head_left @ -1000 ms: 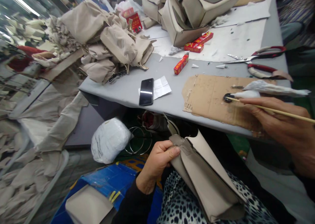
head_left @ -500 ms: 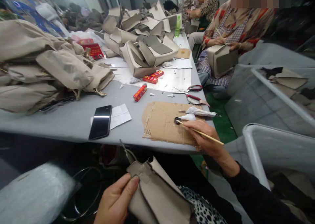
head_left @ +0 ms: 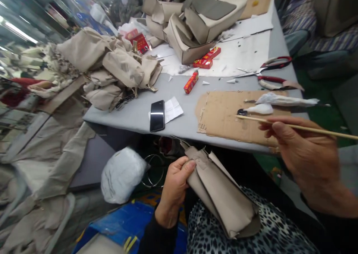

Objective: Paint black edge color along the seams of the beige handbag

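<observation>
My left hand [head_left: 176, 179] pinches the top corner of a beige-grey leather bag [head_left: 220, 190], which leans over my lap on spotted cloth. A thin wooden stick [head_left: 296, 126] is gripped in the fingers of my right hand [head_left: 304, 153] above the table's right end. Its tip is close to a blob of black paste [head_left: 242, 112] at the mouth of a small white tube [head_left: 261, 109]. That tube lies on a piece of brown cardboard [head_left: 220, 116]. Behind it lies a longer object wrapped in white plastic [head_left: 285, 99].
Red-handled scissors [head_left: 272, 73] lie behind the cardboard. Red small boxes [head_left: 191, 82], a black phone [head_left: 157, 116] and white paper [head_left: 173, 109] are on the table. Bags [head_left: 192, 34] and soft beige pieces [head_left: 120, 66] are piled farther back. A blue container [head_left: 117, 224] stands at lower left.
The view has swung left and down. My right hand, still holding the stick, has drawn the tip slightly back from the black paste. My left hand still grips the bag.
</observation>
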Available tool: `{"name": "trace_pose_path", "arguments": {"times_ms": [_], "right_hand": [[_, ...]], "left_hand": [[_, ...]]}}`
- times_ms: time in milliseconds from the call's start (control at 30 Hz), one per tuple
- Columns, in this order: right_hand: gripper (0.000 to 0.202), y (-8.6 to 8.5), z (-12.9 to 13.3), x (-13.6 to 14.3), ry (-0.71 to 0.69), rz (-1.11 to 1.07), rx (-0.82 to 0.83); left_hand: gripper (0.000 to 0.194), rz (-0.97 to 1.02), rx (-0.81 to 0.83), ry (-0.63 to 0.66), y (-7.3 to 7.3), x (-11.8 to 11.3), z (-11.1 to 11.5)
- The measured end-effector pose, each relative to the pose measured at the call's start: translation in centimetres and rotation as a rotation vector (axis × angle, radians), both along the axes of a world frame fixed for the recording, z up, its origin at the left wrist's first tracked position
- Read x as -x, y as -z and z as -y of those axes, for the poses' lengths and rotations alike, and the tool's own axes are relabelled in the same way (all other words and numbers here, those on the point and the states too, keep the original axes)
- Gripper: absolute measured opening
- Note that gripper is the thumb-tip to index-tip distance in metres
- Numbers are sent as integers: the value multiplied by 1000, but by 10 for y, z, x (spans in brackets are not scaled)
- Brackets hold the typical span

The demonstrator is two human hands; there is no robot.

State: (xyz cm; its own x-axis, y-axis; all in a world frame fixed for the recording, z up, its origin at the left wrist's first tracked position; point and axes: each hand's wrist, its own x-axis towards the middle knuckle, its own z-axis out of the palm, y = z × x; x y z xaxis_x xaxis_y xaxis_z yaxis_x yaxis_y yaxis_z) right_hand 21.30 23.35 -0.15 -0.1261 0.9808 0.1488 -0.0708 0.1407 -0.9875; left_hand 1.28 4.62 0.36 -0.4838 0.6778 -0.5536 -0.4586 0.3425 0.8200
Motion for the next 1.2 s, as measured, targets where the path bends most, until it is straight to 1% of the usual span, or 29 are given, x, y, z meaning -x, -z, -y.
{"name": "trace_pose_path", "arguments": {"times_ms": [67, 133, 167, 233, 367, 700, 1000, 1200], "right_hand": [[7, 3, 19, 5, -185, -24, 94], [7, 7, 35, 10, -373, -2, 116], [8, 9, 41, 12, -443, 5, 118], [9, 11, 49, 16, -511, -15, 117], [7, 11, 50, 20, -559, -19, 123], [10, 13, 50, 26, -627, -66, 114], [11, 15, 53, 26, -643, -86, 87], [12, 21, 53, 26, -627, -71, 98]], "left_hand": [[41, 0, -7, 6, -1, -1, -1], [40, -3, -3, 9, -1, -1, -1], [40, -9, 1, 10, 0, -1, -1], [41, -25, 20, 19, 0, 0, 0], [44, -30, 54, 34, 1, 2, 0], [41, -53, 40, 82, 2, 0, 0], [43, -48, 68, 78, 0, -1, 0], [41, -63, 60, 77, 0, -2, -3]]}}
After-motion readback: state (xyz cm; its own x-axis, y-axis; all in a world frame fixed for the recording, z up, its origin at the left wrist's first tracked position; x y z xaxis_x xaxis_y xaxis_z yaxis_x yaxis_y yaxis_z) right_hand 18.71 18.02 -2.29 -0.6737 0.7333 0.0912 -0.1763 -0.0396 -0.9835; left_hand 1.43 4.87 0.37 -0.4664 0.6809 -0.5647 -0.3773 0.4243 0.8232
